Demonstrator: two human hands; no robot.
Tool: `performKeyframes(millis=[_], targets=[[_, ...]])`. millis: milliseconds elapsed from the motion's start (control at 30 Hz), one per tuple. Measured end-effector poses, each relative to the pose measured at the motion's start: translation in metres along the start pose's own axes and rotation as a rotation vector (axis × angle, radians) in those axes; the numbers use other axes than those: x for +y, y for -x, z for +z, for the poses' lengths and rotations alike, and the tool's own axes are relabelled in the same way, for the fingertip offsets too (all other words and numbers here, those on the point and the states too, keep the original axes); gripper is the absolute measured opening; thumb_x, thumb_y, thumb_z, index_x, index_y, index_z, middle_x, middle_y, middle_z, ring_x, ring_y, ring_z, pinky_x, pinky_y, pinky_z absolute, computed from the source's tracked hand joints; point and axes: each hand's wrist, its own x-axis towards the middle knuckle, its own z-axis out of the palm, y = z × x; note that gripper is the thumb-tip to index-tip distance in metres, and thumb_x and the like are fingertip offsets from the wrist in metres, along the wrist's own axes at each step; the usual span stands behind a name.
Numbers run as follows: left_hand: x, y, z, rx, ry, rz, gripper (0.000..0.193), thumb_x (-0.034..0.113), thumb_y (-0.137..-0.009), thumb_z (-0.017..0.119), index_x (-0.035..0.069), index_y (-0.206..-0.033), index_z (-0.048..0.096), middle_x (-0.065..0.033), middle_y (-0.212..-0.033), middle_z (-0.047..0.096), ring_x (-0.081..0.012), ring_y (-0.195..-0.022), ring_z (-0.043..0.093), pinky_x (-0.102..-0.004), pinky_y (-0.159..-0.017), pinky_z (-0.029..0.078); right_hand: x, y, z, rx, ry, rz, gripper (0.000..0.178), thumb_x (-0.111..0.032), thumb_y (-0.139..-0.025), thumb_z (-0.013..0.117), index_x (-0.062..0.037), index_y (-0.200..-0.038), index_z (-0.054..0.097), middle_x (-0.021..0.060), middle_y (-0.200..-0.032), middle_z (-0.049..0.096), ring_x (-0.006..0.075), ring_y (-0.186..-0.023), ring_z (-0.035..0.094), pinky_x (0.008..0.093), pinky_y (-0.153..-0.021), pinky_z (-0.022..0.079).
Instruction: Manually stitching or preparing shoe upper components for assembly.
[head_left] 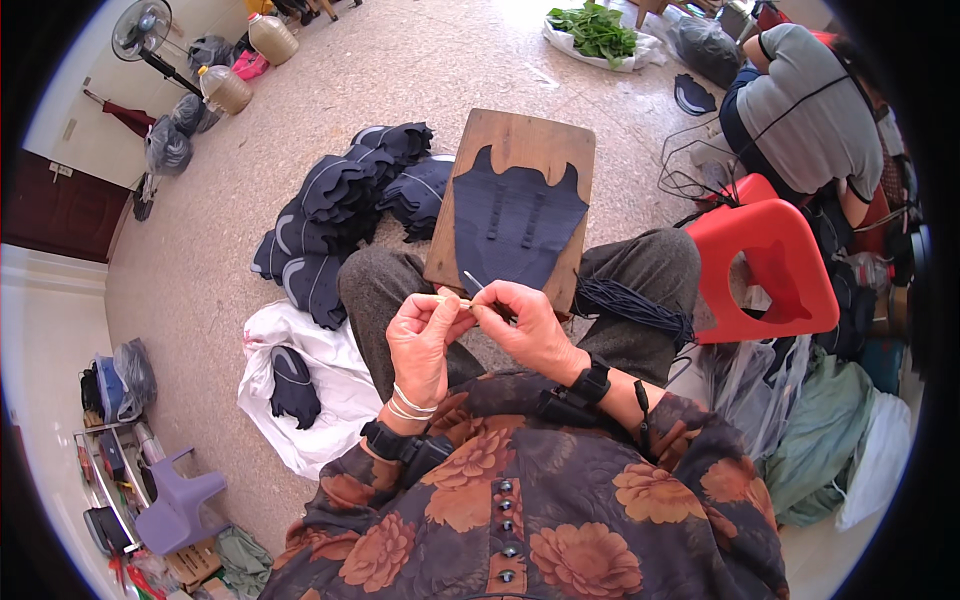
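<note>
Above my lap, my left hand (421,335) is closed, thumb and fingers pinching a small pale strip (452,299) whose kind I cannot make out. My right hand (527,322) meets it fingertip to fingertip, closed around a slim tool with a pale metal tip (472,279); most of the tool is hidden by the fingers. Just beyond the hands, a dark navy fabric shoe upper (520,215) lies flat on a wooden board (500,128) between my knees. Two rows of small loops run down its middle. A bundle of dark cord (635,303) rests on my right thigh.
Stacked dark shoe uppers (335,190) lie left of the board. One more upper (292,385) sits on a white sack (325,440). At right stands a red plastic stool (775,260), with another person (815,105) bent over behind it. A purple stool (180,505) is at lower left.
</note>
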Motion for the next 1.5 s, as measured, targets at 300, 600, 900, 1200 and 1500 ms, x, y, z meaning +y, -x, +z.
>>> performKeyframes(millis=[300, 600, 900, 1200, 1500], targets=[[-0.005, -0.003, 0.004, 0.024, 0.014, 0.029, 0.008, 0.008, -0.093, 0.064, 0.004, -0.090, 0.058, -0.0100, -0.091, 0.069, -0.0175, -0.082, 0.069, -0.0307, -0.077, 0.059, -0.006, -0.001, 0.001, 0.096, 0.296, -0.298, 0.005, -0.003, -0.082, 0.064, 0.0002, -0.084, 0.060, 0.0132, -0.073, 0.057, 0.0304, -0.065, 0.060, 0.0357, -0.058, 0.048], [0.000, -0.005, -0.003, -0.044, -0.085, 0.022, 0.010, 0.009, -0.094, 0.063, 0.001, -0.093, 0.059, -0.0113, -0.092, 0.069, -0.0180, -0.084, 0.068, -0.0321, -0.079, 0.059, -0.005, -0.002, -0.005, -0.037, -0.035, 0.045, 0.012, -0.010, -0.091, 0.062, 0.0024, -0.088, 0.062, 0.0066, -0.071, 0.062, 0.0111, -0.066, 0.058, 0.0264, -0.058, 0.046], [0.005, -0.004, -0.003, -0.081, -0.078, -0.016, 0.010, 0.011, -0.095, 0.062, 0.002, -0.093, 0.058, -0.0091, -0.091, 0.067, -0.0168, -0.084, 0.067, -0.0342, -0.078, 0.059, 0.002, -0.002, -0.006, -0.173, -0.294, 0.191, 0.016, -0.015, -0.098, 0.058, -0.0010, -0.093, 0.064, -0.0046, -0.073, 0.057, 0.0018, -0.065, 0.050, 0.0187, -0.058, 0.043], [0.008, -0.008, -0.003, -0.123, -0.078, -0.052, 0.010, 0.012, -0.096, 0.060, 0.002, -0.093, 0.057, -0.0101, -0.092, 0.067, -0.0178, -0.086, 0.067, -0.0355, -0.079, 0.059, -0.004, -0.002, -0.009, -0.163, -0.379, 0.262, 0.016, -0.017, -0.097, 0.059, -0.0017, -0.094, 0.064, -0.0038, -0.077, 0.059, 0.0023, -0.066, 0.052, 0.0188, -0.059, 0.044], [0.012, -0.008, 0.002, -0.129, -0.093, -0.038, 0.014, 0.012, -0.095, 0.062, -0.001, -0.092, 0.058, -0.0124, -0.093, 0.068, -0.0177, -0.084, 0.069, -0.0333, -0.079, 0.060, -0.004, -0.001, -0.013, -0.152, -0.433, 0.278, 0.014, -0.017, -0.097, 0.060, -0.0032, -0.095, 0.063, -0.0047, -0.077, 0.058, 0.0020, -0.067, 0.052, 0.0185, -0.061, 0.044]])
